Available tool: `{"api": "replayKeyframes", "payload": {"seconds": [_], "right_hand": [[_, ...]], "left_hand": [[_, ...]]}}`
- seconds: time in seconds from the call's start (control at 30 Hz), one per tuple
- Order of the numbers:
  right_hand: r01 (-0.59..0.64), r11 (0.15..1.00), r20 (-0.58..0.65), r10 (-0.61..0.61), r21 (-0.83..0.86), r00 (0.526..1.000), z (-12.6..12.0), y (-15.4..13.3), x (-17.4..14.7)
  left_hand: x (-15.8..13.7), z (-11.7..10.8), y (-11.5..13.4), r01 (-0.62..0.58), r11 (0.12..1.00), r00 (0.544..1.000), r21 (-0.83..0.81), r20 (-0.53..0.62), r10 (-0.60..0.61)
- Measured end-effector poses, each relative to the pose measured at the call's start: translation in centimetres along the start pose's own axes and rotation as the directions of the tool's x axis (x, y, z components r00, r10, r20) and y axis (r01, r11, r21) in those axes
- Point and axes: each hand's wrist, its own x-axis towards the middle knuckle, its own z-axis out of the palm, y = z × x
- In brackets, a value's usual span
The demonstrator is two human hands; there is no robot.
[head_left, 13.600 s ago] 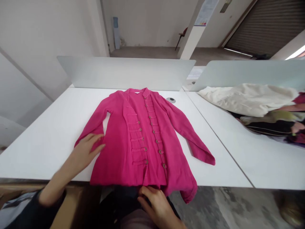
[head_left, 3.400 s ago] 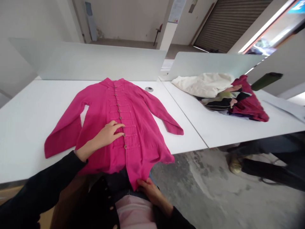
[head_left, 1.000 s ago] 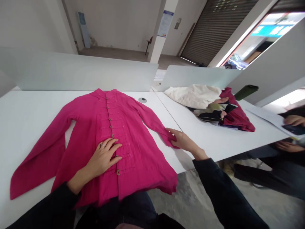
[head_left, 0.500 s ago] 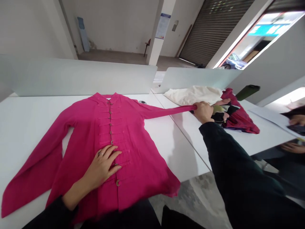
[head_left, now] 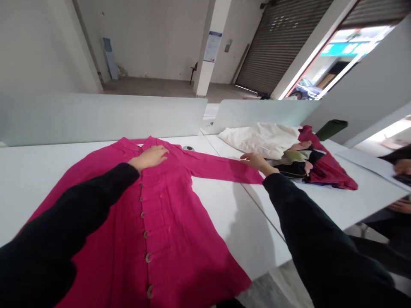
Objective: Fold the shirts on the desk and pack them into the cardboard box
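Note:
A bright pink long-sleeved shirt (head_left: 167, 205) lies front side up on the white table (head_left: 221, 214), with a row of round buttons down its middle. My left hand (head_left: 149, 157) rests on its upper chest just below the collar, fingers stretched out and holding nothing. Over the shirt's right-hand sleeve (head_left: 215, 167), which lies flat and extended, my right hand (head_left: 257, 162) hovers or lightly touches near the cuff, its fingers apart. My left forearm covers part of the other sleeve.
A pile with a white cloth (head_left: 260, 139) and a dark red garment (head_left: 334, 167) lies at the right. Behind it is a dark green roll (head_left: 332, 129). Frosted partitions (head_left: 105, 117) line the table's back edge. Another person's hand (head_left: 403, 167) shows at far right.
My right hand has let go of the sleeve end, and the sleeve now lies wider and flatter. My left hand has moved up from the lower button row to the chest.

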Motion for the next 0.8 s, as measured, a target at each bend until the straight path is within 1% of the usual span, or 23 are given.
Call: {"api": "replayKeyframes", "payload": {"seconds": [0.03, 0.1, 0.2, 0.3, 0.37, 0.43, 0.5, 0.57, 0.63, 0.7, 0.73, 0.8], "right_hand": [[0.002, 1.000, 0.012, -0.002, -0.010, 1.000, 0.5, -0.1, 0.6], [-0.001, 1.000, 0.058, 0.002, -0.025, 0.998, 1.3, -0.1, 1.6], [0.016, 1.000, 0.146, -0.012, -0.025, 0.989, 1.8, 0.3, 2.8], [0.053, 0.998, 0.219, -0.044, -0.035, 0.975, 1.7, 0.9, 3.5], [0.074, 0.996, 0.221, -0.060, -0.056, 0.973, 1.5, 1.5, 3.8], [0.052, 0.995, 0.164, -0.037, -0.088, 0.986, 1.2, 2.3, 3.9], [-0.012, 0.990, 0.059, 0.020, -0.137, 0.998, 0.8, 3.1, 3.9], [-0.080, 0.979, -0.037, 0.074, -0.187, 0.997, 0.6, 3.6, 3.8], [-0.124, 0.972, -0.073, 0.112, -0.200, 0.991, 0.4, 3.6, 3.7], [-0.154, 0.976, -0.045, 0.148, -0.156, 0.988, 0.4, 3.5, 3.5], [-0.163, 0.980, -0.009, 0.163, -0.112, 0.987, 0.3, 3.5, 3.4], [-0.210, 0.977, 0.121, 0.206, 0.022, 0.971, 0.2, 3.7, 2.9]], "left_hand": [[2.1, 0.6, -0.8, 0.031, 1.000, 0.999, 0.006, -0.019, -0.030], [5.2, 1.8, -1.9, 0.083, 0.997, 0.995, 0.007, -0.058, -0.082], [7.6, 3.9, -2.8, 0.160, 0.987, 0.983, -0.003, -0.087, -0.160], [8.0, 5.9, -3.1, 0.236, 0.971, 0.965, -0.022, -0.116, -0.237], [7.8, 7.0, -3.0, 0.271, 0.962, 0.953, -0.033, -0.132, -0.273], [7.4, 7.7, -2.8, 0.288, 0.957, 0.946, -0.042, -0.142, -0.291], [7.2, 8.0, -2.6, 0.300, 0.953, 0.943, -0.049, -0.135, -0.304], [7.2, 8.0, -2.6, 0.310, 0.949, 0.944, -0.057, -0.099, -0.314], [7.5, 7.8, -2.7, 0.314, 0.947, 0.948, -0.067, -0.033, -0.317], [7.8, 7.5, -2.8, 0.318, 0.945, 0.948, -0.080, 0.040, -0.316], [7.9, 7.4, -2.8, 0.320, 0.943, 0.947, -0.087, 0.070, -0.315], [8.1, 7.1, -2.8, 0.328, 0.940, 0.941, -0.099, 0.120, -0.316]]}}
